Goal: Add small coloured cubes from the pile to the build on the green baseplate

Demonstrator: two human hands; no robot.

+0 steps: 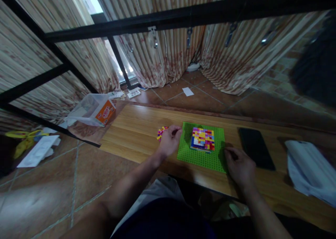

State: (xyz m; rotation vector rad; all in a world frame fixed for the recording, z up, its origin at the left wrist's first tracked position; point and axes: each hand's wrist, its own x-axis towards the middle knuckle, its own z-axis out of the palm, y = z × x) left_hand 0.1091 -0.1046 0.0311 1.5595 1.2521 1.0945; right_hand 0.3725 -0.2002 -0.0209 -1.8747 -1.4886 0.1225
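Note:
A green studded baseplate (183, 151) lies on the wooden table, bearing a squarish block of multicoloured building bricks (203, 139). My left hand (170, 139) hovers by the plate's left edge, thumb and fingers pinched together; whatever is between them is too small to make out. Just behind it sits a small pile of loose pink, yellow and orange bricks (160, 132), partly hidden by that hand. At the plate's right edge rests my right hand (240, 165), its fingers curled in with the tips near the plate; I cannot make out anything in them.
A dark flat phone-like slab (256, 148) lies right of my right hand, with a white plastic-wrapped pack (309, 169) beyond it. Left of the table (131, 127) stands a clear plastic bin (90, 107) with an orange label. Black metal bars (168, 23) cross in front of the curtains.

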